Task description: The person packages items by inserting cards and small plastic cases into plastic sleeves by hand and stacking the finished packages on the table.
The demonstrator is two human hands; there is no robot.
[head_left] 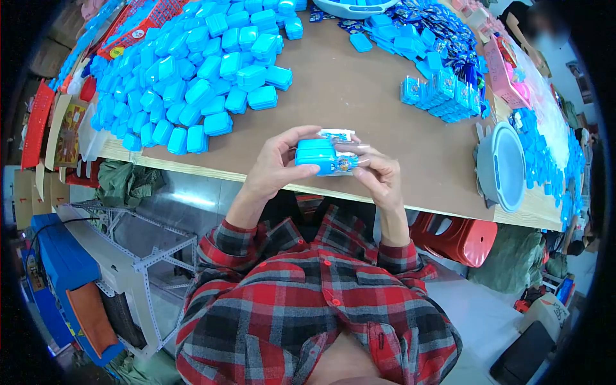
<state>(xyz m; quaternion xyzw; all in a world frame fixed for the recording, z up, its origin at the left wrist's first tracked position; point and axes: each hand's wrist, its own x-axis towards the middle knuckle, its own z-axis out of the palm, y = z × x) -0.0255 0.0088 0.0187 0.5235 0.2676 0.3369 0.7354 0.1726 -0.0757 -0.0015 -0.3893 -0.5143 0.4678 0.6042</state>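
Over the brown tabletop (346, 83), near a red stool (471, 242), left hand (276, 164) clasps a blue box (316, 154), right hand (383, 178) its end.

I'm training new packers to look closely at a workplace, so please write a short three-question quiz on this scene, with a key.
1. Multiple choice: On which side of the table is the big pile of loose blue boxes, from the person's viewpoint?
A) left
B) right
C) nearest the chest

2. True or false: The left hand is empty.

3. Fill in the missing colour: The tub near the table's right end is light ____.

Key:
1. A
2. False; it holds a blue box.
3. blue
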